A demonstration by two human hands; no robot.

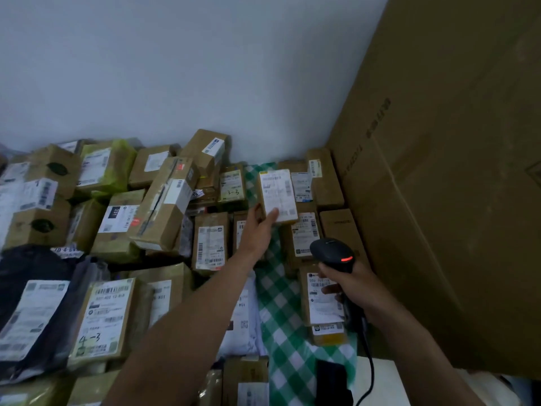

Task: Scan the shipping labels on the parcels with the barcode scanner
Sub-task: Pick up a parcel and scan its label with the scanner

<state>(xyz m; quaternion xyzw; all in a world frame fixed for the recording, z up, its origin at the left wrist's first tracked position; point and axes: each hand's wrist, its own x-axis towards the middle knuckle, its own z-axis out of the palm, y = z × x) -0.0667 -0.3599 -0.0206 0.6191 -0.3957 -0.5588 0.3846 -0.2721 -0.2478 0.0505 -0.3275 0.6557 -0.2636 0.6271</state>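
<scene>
Above the checked cloth [281, 312], a small parcel [278, 197] is held up.
It is pinched at its lower edge by the left hand [257, 230], thumb apparently on the white label [279, 191]. Just below and to the right, the barcode scanner [333, 253], red light lit, is gripped by the right hand's [354, 288] curled fingers.

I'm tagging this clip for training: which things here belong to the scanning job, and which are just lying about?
Job:
barcode scanner, gripped by right hand
small labelled parcel, held up by left hand
pile of labelled parcels

Lying about:
large cardboard box
green checked cloth
</scene>
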